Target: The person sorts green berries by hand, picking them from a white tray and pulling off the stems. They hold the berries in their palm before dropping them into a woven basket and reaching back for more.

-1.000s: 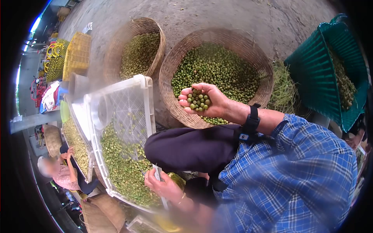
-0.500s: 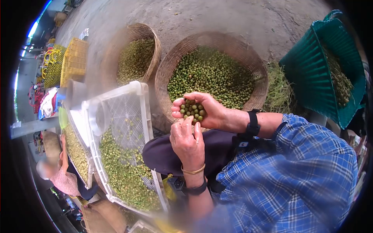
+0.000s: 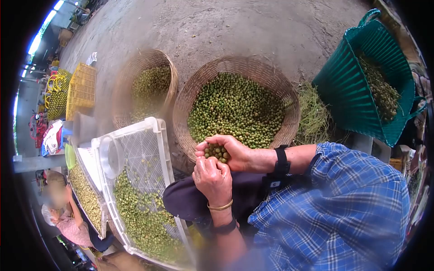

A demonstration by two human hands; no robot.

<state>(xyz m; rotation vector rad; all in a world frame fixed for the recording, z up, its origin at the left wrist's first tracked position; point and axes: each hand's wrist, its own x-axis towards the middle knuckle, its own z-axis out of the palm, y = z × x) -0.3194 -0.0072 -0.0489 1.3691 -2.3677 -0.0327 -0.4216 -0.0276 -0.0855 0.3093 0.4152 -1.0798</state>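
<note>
My right hand [image 3: 242, 154], with a dark band at the wrist, is cupped palm up around several small round green fruits [image 3: 217, 152]. Against its lower side is my left hand [image 3: 212, 178], back up, its fingers bent together at the edge of these fruits; what its fingertips grip is hidden. Both hands are over the near rim of a large woven basket [image 3: 181, 122] that holds many loose green fruits [image 3: 235, 106]. A dark-clothed knee [image 3: 181, 198] is just below the hands.
A smaller woven basket [image 3: 172, 86] of fruits stands at the upper left. White mesh trays [image 3: 144, 149] hold more fruits. Stalks [image 3: 312, 113] lie beside a green woven bag [image 3: 346, 95]. A co-worker [image 3: 74, 228] sits at the far left near a yellow crate [image 3: 81, 90].
The view has shifted, so the baskets appear lower. My left fingers have curled in closer against my right hand, covering more of the fruits. The co-worker's head and arm have moved.
</note>
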